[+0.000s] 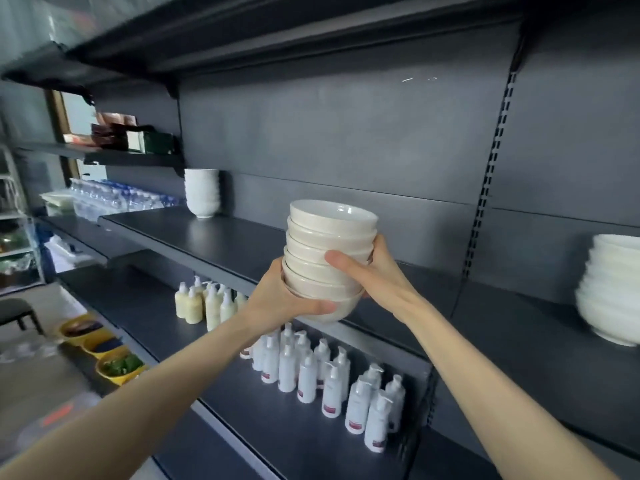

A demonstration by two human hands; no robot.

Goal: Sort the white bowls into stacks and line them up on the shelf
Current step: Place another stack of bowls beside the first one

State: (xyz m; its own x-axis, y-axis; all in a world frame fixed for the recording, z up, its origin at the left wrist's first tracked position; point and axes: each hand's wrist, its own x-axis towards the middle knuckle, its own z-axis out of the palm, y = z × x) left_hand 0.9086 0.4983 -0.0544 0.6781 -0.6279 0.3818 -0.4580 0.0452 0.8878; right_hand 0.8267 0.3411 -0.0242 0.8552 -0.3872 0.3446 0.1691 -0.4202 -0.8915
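Note:
A stack of several cream-white bowls [329, 251] hangs in the air in front of the dark shelf [221, 237]. My left hand [280, 299] cups the bottom bowl from the left, thumb curled under its side. My right hand [370, 271] grips the stack from the right, thumb across the front of the middle bowls. Another stack of white bowls [202, 195] stands at the shelf's far left end. A wider stack of white bowls [609, 292] stands on the shelf at the right edge of view.
White pump bottles [329, 379] and yellowish bottles [204, 303] fill the lower shelf. Water bottles [114, 199] lie further left. Yellow bowls of food [104, 348] sit low at the left. An overhead shelf [242, 32] hangs above.

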